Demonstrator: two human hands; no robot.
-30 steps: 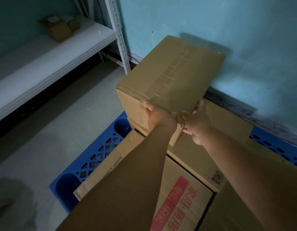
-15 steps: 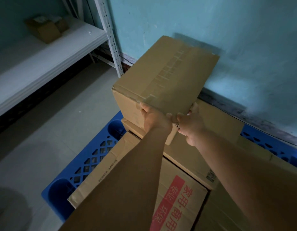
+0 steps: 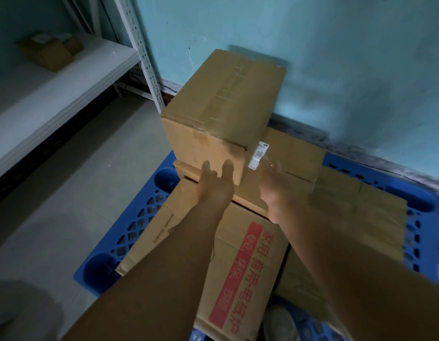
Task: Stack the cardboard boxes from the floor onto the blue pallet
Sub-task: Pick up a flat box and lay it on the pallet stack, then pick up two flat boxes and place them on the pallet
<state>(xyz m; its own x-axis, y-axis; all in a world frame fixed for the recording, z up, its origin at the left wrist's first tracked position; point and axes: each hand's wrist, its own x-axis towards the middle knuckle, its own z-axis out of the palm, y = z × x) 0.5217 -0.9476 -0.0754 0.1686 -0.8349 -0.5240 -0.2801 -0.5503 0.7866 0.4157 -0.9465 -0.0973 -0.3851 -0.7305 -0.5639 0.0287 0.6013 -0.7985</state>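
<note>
A plain cardboard box [image 3: 225, 104] rests on top of a flat box [image 3: 292, 156] at the back of the blue pallet [image 3: 137, 217], against the wall. My left hand [image 3: 214, 178] lies flat against its near face with fingers spread. My right hand [image 3: 275, 185] is blurred, off the box's right corner, fingers apart and holding nothing. In front lies a box with red printing [image 3: 240, 264], and another plain box [image 3: 361, 217] sits at the right.
A white metal shelf [image 3: 65, 77] at the left carries a small cardboard box [image 3: 48, 51]. Its perforated upright [image 3: 144, 57] stands beside the stacked box. Grey tiled floor [image 3: 65, 193] lies left of the pallet. The turquoise wall [image 3: 336, 70] is behind.
Both hands have let go of the top box's near corner. The box now sits lower, settled on the flat box, and the right hand has pulled away to the right.
</note>
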